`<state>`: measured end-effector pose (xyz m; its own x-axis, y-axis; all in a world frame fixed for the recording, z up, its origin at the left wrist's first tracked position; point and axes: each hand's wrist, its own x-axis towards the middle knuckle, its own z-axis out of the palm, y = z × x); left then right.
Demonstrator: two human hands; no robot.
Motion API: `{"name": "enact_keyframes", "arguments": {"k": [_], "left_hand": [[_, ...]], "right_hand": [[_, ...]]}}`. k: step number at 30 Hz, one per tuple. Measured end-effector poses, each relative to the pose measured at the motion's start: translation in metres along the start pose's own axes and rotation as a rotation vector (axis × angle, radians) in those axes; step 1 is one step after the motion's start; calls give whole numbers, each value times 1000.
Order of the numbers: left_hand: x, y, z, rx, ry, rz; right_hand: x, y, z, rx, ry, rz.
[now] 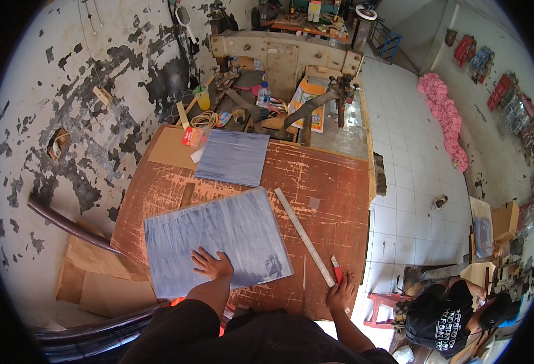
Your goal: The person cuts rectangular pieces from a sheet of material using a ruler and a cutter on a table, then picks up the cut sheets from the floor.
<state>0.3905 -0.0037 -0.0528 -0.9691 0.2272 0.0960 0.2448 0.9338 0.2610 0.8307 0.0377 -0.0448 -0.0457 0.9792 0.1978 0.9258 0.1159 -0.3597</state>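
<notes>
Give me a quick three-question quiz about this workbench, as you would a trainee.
1. True or false: the left hand lies flat on the large grey sheet.
2. Which is the right hand touching? A) the red-handled cutter B) the plastic bottle C) the yellow cup
3. What long tool lies right of the sheet?

Key: 1 true; 2 A; 3 the metal ruler.
</notes>
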Motion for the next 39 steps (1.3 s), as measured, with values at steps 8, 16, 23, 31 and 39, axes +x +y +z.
{"name": "enact_keyframes", "arguments": {"k": [8, 16, 23, 31, 39], "left_hand": [[0, 0, -2, -2, 18, 6], [-1, 5, -5, 18, -44, -11], [-1, 1, -5, 19, -34, 2], [-1, 1, -8, -19, -41, 1], [0, 0, -5, -3, -32, -4]], "right_hand": [[0, 0, 1, 17, 12, 5], [0, 2, -2, 2, -16, 16], [0, -1, -6, 27, -42, 17], [-1, -2, -6, 34, -19, 5], [2, -8, -12, 51, -33, 15]]}}
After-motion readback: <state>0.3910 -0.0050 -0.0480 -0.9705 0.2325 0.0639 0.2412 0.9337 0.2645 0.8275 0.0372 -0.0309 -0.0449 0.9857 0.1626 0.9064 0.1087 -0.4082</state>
